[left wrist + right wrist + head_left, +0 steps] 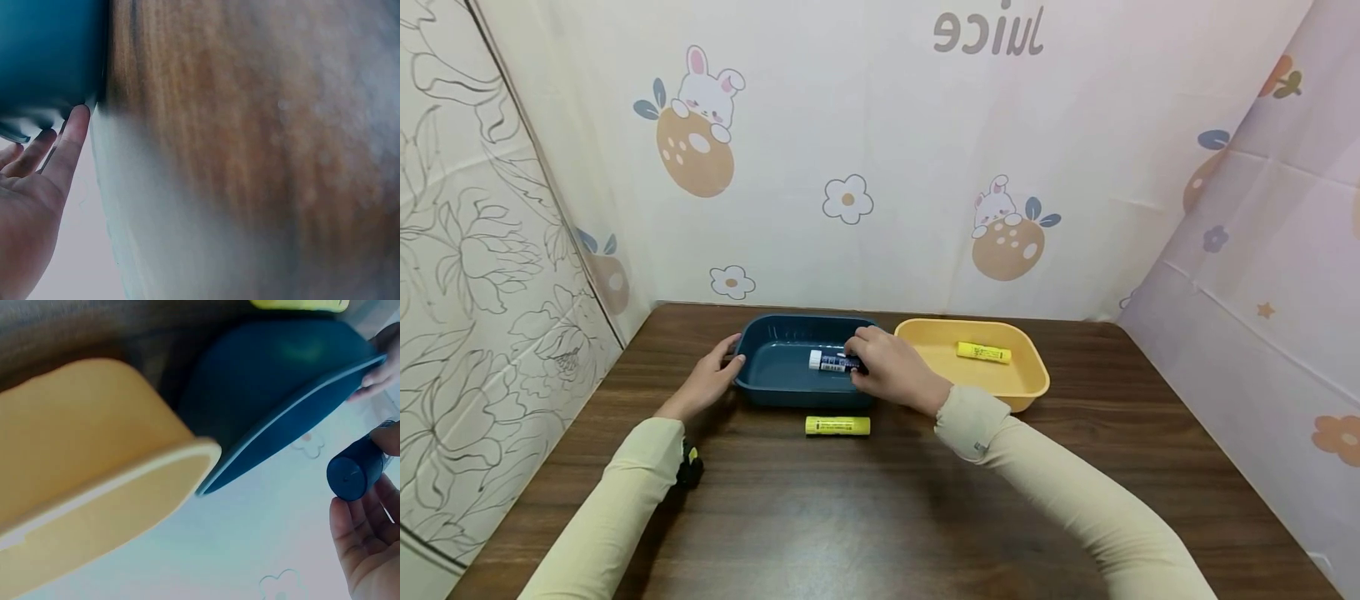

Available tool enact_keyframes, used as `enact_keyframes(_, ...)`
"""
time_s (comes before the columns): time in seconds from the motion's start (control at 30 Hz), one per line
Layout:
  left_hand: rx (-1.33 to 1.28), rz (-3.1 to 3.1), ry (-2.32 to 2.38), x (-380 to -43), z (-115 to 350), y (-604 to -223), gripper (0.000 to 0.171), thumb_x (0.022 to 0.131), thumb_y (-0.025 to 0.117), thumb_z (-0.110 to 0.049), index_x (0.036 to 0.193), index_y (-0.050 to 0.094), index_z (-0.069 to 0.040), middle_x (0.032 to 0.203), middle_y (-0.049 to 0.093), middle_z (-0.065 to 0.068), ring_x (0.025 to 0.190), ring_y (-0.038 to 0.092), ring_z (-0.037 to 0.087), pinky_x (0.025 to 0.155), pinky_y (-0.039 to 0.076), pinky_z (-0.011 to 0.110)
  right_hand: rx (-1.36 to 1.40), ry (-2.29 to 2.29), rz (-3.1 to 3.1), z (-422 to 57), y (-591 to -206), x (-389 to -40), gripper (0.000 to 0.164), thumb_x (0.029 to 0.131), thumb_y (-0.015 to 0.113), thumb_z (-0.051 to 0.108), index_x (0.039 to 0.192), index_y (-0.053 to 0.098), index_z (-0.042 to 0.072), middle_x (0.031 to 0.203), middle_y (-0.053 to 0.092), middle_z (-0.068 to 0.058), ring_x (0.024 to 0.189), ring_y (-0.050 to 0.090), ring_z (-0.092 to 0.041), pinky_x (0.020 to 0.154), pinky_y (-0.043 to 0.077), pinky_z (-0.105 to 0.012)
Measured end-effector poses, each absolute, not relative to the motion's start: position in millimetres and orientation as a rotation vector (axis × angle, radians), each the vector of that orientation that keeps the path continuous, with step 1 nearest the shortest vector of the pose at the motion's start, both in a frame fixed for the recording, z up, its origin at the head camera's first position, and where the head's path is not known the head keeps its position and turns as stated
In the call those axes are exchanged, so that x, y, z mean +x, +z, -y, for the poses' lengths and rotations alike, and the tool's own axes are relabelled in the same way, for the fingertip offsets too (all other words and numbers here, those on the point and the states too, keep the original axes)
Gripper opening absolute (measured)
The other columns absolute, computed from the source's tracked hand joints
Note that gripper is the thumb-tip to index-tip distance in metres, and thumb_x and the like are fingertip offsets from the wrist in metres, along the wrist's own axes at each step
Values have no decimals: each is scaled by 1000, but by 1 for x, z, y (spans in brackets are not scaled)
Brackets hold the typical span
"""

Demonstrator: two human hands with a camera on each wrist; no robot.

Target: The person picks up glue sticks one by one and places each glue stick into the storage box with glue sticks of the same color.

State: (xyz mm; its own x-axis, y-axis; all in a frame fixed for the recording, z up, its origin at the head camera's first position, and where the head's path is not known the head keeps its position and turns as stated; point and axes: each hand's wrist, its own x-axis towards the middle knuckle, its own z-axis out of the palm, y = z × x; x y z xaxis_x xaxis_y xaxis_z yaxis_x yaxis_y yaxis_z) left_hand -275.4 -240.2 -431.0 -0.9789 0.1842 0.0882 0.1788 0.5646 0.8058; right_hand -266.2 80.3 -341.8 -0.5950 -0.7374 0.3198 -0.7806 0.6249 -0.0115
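My right hand [891,367] pinches a dark blue glue stick [831,362] with a white cap between thumb and fingers, above the dark blue tray [805,398]. Its round dark end [347,479] faces the right wrist camera. My left hand [707,379] touches the left end of that tray with its fingers fairly straight; the left wrist view shows the fingertips [78,119] against the tray's outer wall. In front of the tray lies a yellow printed tube [838,426] on the table.
To the right stands a yellow tray [1033,385], holding another yellow printed tube [983,352]. Both trays sit side by side near the back of the brown wooden table [850,517]. A patterned cloth [850,125] hangs behind them, with more on both sides.
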Motion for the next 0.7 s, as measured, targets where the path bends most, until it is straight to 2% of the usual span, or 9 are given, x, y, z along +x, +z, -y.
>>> enact_keyframes(0.3,319,-2781,1421,-276,241,-431,54,105,37,-20,149,18,3,139,36,32,121,43,43,90,46,51,1168,187,2602,-74,-346,-289,22,83,68,15,103,68,6,96,61,-5,86,53,-16,75,50,-25)
enact_keyframes(0.7,316,-2779,1420,-275,241,-432,55,105,37,-21,150,18,2,141,35,32,121,44,42,89,47,49,1091,125,2719,-64,-370,-308,24,86,68,18,107,67,8,99,61,-4,88,54,-15,71,51,-26)
